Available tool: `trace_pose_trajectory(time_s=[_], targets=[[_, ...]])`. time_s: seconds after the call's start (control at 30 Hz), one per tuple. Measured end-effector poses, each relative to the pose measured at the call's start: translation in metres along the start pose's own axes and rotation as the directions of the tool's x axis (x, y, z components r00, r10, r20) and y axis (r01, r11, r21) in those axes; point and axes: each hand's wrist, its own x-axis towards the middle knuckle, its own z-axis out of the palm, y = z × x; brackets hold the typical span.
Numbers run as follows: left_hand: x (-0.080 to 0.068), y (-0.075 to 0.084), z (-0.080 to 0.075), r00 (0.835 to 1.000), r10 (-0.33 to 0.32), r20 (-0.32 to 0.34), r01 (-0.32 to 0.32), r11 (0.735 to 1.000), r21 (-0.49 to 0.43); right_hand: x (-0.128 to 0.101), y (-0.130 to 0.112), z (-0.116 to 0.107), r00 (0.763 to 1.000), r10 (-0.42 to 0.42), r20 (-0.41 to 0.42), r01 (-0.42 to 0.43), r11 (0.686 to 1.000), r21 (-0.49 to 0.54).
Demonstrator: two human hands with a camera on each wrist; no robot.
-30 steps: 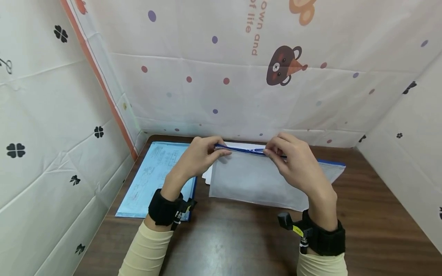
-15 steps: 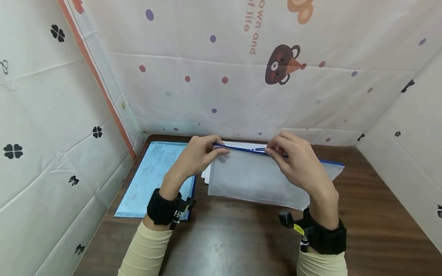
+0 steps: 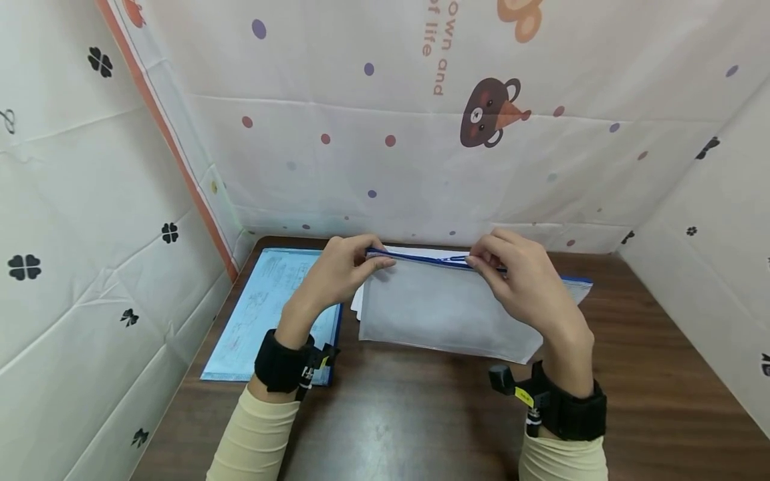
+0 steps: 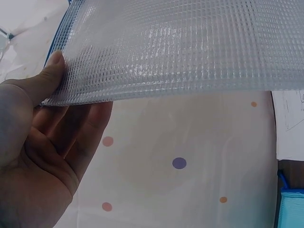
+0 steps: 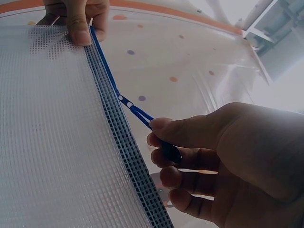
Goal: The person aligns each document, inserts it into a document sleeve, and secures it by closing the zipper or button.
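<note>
A clear mesh zip pouch [image 3: 445,310] with a blue zipper edge is held up at the back of the table. My left hand [image 3: 339,270] pinches its upper left corner, thumb on the near face and fingers behind, as the left wrist view also shows. With thumb and forefinger, my right hand [image 3: 520,277] pinches the blue cord pull [image 5: 141,115] of the zipper partway along the top edge. The cord runs taut from the slider to the fingertips, and its end hangs below them. White sheets of paper [image 3: 357,304] show behind the pouch's left side.
A light blue zip pouch [image 3: 265,307] with drawn sheets inside lies at the left of the dark wooden table [image 3: 385,414]. A patterned cloth [image 3: 337,80] stands as a wall behind the table and on both sides.
My right hand has moved slightly to the right with the zipper pull, and the slider has shifted a little along the edge. The left hand keeps its pinch on the pouch corner.
</note>
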Motion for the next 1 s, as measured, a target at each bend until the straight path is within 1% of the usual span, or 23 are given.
trace_pose_trajectory(time_s=[0.27, 0.37, 0.5, 0.63, 1.0], targets=[[0.001, 0.000, -0.001, 1.000, 0.000, 0.003, 0.000, 1.000, -0.012, -0.001, 0.002, -0.002, 1.000, -0.010, 0.000, 0.010, 1.000, 0.005], [0.001, 0.000, -0.002, 1.000, 0.004, -0.007, -0.004, 1.000, -0.014, -0.001, 0.002, -0.003, 1.000, -0.006, 0.002, 0.006, 1.000, -0.003], [0.001, -0.001, -0.004, 1.000, 0.006, -0.019, -0.006, 1.000, -0.014, -0.001, 0.003, -0.005, 1.000, 0.021, 0.013, -0.021, 1.000, -0.014], [0.001, -0.002, -0.004, 1.000, 0.006, -0.010, -0.006, 1.000, -0.019, -0.001, 0.003, -0.006, 0.998, 0.048, 0.033, -0.048, 0.999, -0.017], [0.001, -0.005, -0.004, 1.000, 0.016, -0.014, -0.016, 1.000, -0.024, -0.004, 0.007, -0.010, 0.997, 0.075, 0.031, -0.074, 0.997, -0.026]])
